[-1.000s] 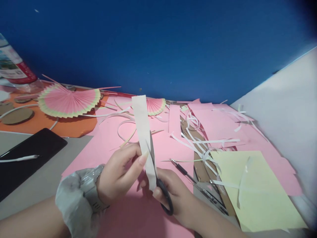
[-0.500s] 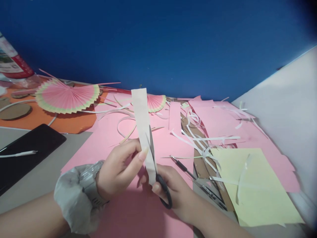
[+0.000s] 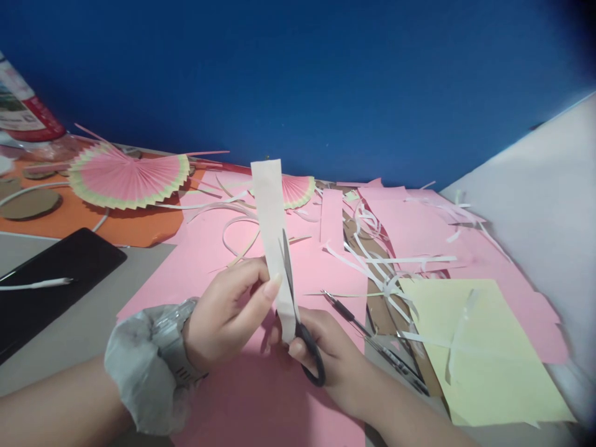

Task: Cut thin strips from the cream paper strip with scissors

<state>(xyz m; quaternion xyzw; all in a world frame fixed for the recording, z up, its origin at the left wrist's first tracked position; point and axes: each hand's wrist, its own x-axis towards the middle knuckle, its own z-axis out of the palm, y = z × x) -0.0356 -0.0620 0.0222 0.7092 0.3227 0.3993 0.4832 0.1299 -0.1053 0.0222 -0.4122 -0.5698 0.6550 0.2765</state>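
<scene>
A cream paper strip (image 3: 270,211) stands upright above the pink paper (image 3: 205,248). My left hand (image 3: 235,307) is closed on the strip's left side, its thumb pressed on the front. Black-handled scissors (image 3: 308,351) are in my right hand (image 3: 328,357), whose fingers are wrapped round the handle. Their blades point up and lie along the strip's right edge, looking nearly closed. The strip's lower end reaches down to the fingers of my right hand.
A folded pink-and-yellow fan (image 3: 130,177) lies on orange paper (image 3: 153,231) at the back left, near a bottle (image 3: 28,108). Left is a black phone (image 3: 60,279). Right are pens (image 3: 354,320), curled white scraps (image 3: 382,273) and pale yellow paper (image 3: 488,354).
The scissor blades look closer together than before. The hands and strip keep nearly the same pose, while the whole view has shifted slightly.
</scene>
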